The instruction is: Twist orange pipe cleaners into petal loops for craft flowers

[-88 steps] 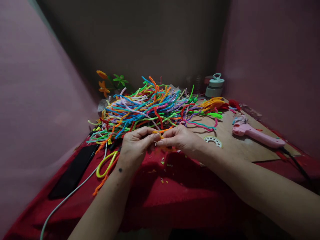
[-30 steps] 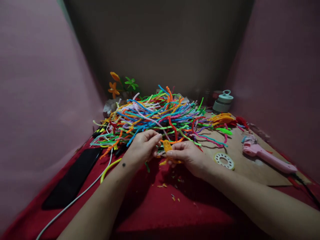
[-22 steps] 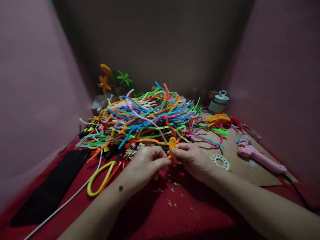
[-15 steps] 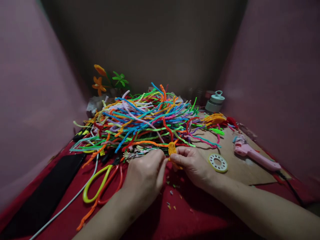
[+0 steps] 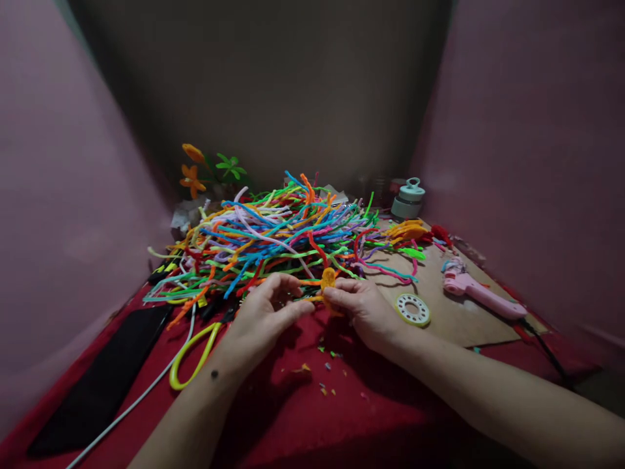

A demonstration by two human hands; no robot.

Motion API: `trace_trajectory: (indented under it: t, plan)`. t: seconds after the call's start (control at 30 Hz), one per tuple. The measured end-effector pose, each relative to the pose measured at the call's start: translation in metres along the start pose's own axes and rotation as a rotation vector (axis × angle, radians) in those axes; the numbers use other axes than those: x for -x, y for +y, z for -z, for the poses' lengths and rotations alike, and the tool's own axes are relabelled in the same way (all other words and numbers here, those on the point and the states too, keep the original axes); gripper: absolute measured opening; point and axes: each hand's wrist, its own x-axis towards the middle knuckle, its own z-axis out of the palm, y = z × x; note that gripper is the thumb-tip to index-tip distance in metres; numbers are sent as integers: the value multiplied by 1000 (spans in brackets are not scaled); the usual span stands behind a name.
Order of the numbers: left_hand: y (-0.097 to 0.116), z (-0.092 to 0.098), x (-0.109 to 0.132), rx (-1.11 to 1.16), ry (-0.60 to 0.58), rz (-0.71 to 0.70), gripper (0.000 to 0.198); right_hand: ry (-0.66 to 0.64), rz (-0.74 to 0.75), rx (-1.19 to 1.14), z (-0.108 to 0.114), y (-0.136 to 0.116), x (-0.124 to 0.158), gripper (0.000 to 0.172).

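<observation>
My right hand pinches a small orange-yellow fuzzy piece between thumb and fingertips. To its left, my left hand has its thumb and fingers apart, with the thumb tip by a thin yellow-orange strand that runs to the piece. Whether the thumb touches that strand cannot be made out. Just behind both hands lies a big tangled heap of coloured pipe cleaners. Small coloured scraps are scattered on the red cloth below the hands.
On a brown board at the right lie a white ring-shaped spool and a pink glue gun. Yellow-handled scissors, a white cable and a black flat item are at the left. A lidded jar stands behind.
My left hand has opened from a closed grip and turned, its thumb and fingers now spread. My right hand still holds the orange-yellow piece. The view has shifted slightly.
</observation>
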Motion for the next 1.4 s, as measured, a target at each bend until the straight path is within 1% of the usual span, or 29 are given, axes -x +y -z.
trace_trajectory:
  t: [0.07,0.13,0.3,0.4,0.57,0.77,0.97,1.07,1.2,1.33,1.4]
  plan:
    - [3,-4,0,165,-19,65,32,-20,1,-64,0,1,0,20]
    - [4,-11,1,284,-39,125,30,-38,4,-106,-1,1,1,19]
    - [0,-26,5,598,-45,251,30,-25,74,-148,-3,0,2,20]
    - [-1,-33,8,683,-21,264,28,-55,62,-156,-5,2,3,23]
    - [0,-42,9,623,63,168,24,-106,74,-140,-3,5,2,26]
    - [-2,-46,9,615,157,97,20,-114,85,-139,-4,0,4,21]
    - [2,-49,15,416,223,-10,16,-15,115,-106,-6,0,4,8]
    - [6,-52,17,341,247,-27,17,-14,92,-116,-6,1,4,6]
    - [9,-56,17,343,268,-29,23,-40,44,-169,-7,-1,5,5]
    - [4,-57,18,256,320,-84,21,16,53,-169,-9,-4,7,8]
    - [0,-58,19,198,337,-120,20,24,66,-164,-9,-5,7,8]
